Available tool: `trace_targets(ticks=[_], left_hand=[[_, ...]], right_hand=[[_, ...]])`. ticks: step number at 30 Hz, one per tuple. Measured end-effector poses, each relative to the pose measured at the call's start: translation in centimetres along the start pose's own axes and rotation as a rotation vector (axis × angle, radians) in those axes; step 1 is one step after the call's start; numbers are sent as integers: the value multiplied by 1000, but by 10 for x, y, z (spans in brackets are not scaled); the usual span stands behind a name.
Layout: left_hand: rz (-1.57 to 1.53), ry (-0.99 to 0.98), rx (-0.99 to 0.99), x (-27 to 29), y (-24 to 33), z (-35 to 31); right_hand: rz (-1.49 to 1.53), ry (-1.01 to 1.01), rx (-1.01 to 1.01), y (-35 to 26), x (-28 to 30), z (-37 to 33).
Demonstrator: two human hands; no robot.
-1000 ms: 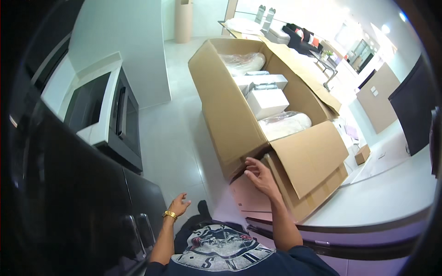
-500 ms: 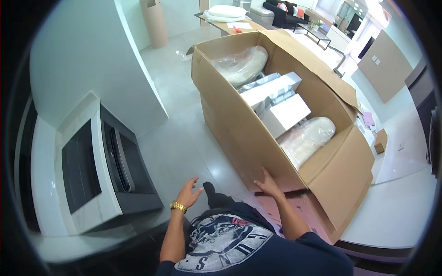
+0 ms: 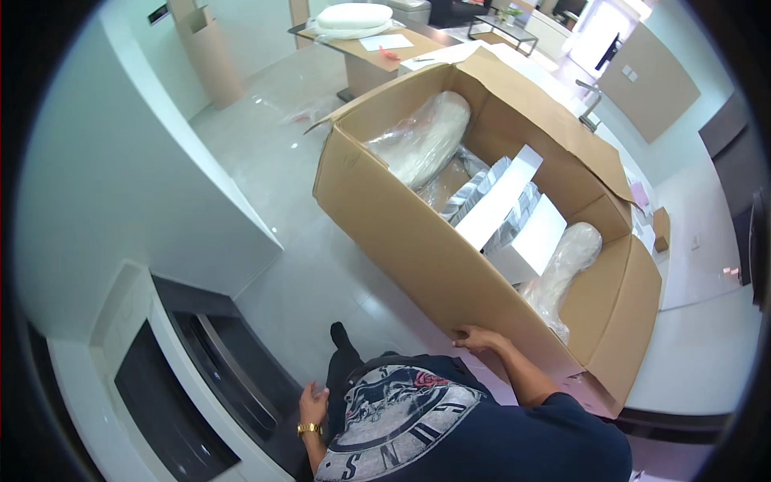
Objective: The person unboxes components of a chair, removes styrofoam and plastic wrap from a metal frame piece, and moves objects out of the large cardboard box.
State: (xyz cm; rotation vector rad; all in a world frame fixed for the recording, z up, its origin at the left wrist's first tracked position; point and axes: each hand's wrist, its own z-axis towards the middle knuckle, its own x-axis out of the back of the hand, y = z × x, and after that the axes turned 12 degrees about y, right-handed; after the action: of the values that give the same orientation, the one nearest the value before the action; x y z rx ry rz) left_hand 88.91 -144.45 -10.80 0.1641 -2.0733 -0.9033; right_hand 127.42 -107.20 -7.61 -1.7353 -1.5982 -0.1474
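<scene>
A large open cardboard box (image 3: 385, 233) stands in front of me, slightly right. My right hand (image 3: 477, 339) is at the lower edge of its near side, fingers curled against the cardboard. Inside are a white bundle in clear plastic (image 3: 434, 145) at the far end and another wrapped white bundle (image 3: 566, 269) at the near end. Between them sit two white cartons, a long one (image 3: 506, 197) and a wider one (image 3: 536, 241), with silvery-grey wrapped pieces (image 3: 478, 193). My left hand (image 3: 315, 404), with a gold watch (image 3: 308, 429), hangs by my thigh, fingers loosely apart and holding nothing.
To my left is a counter with a dark oven front (image 3: 217, 361), beside a pale wall (image 3: 144, 185). Behind the box stands a table (image 3: 337, 50) with a white cushion-like stack (image 3: 353, 20). A faucet (image 3: 590, 108) and white counter (image 3: 691, 353) are at right.
My left hand has lowered toward my thigh. My right hand has gone from spread fingers on the box's side to curled at its lower edge. The view has shifted and the box appears turned.
</scene>
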Motion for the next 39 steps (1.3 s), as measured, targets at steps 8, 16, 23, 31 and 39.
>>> trace_targets(ticks=[8,16,23,31,39], left_hand=[[50,-89,-533,71,207,237],[-154,-333,-1069,21,443,271],[-130,-381,-1369,-76,574,268],[135,-428,-1248,-144,577,294],[253,-484,-1187,-146,595,292]], right_hand=[[119,248,-157,8,-23,18],[226,432,-437,-20,-29,44],[43,61,-81,-87,89,27],[556,604,-125,-93,317,8],[1060,976,-193,-67,322,155]])
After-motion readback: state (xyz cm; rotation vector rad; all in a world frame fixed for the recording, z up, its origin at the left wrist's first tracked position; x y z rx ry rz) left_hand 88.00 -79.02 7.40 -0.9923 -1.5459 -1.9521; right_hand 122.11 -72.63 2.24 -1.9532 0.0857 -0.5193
